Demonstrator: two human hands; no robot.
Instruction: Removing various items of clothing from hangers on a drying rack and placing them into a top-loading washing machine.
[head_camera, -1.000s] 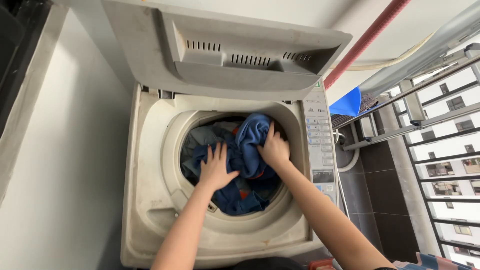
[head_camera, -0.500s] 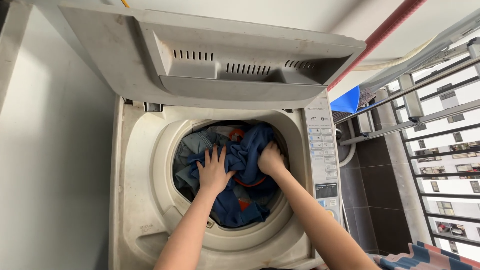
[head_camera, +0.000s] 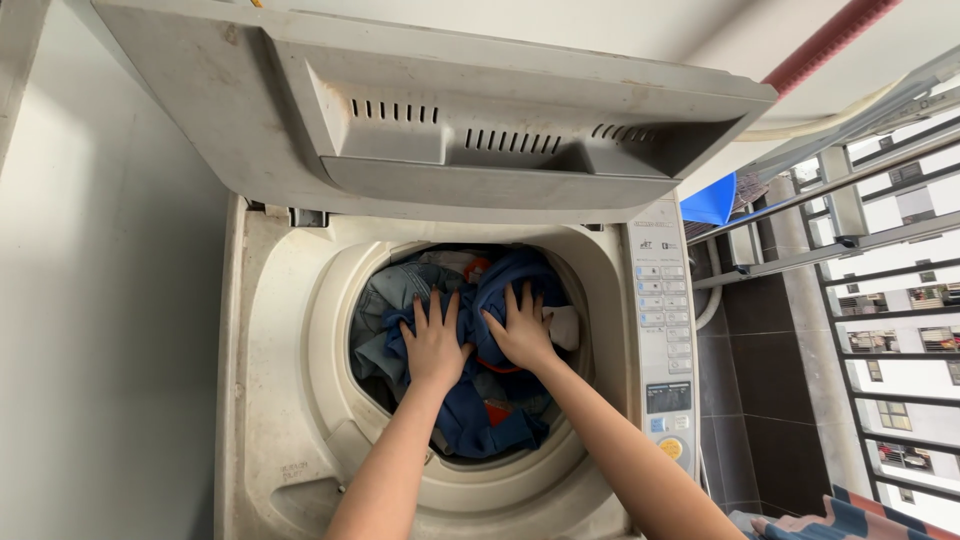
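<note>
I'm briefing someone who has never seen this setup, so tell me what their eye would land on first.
First, the two hands, left hand and right hand, pressed flat, fingers spread, on a heap of blue clothes in the round drum of a top-loading washing machine at the centre. Above them the big grey lid stands open, filling the top of the view. On the right run the control panel and a balcony railing.

carrier: cream top-loading washing machine (head_camera: 290, 400), lid raised at 12 o'clock
in its drum: crumpled blue cloth garment (head_camera: 480, 415); pale denim piece (head_camera: 385, 300) at 10 o'clock
</note>
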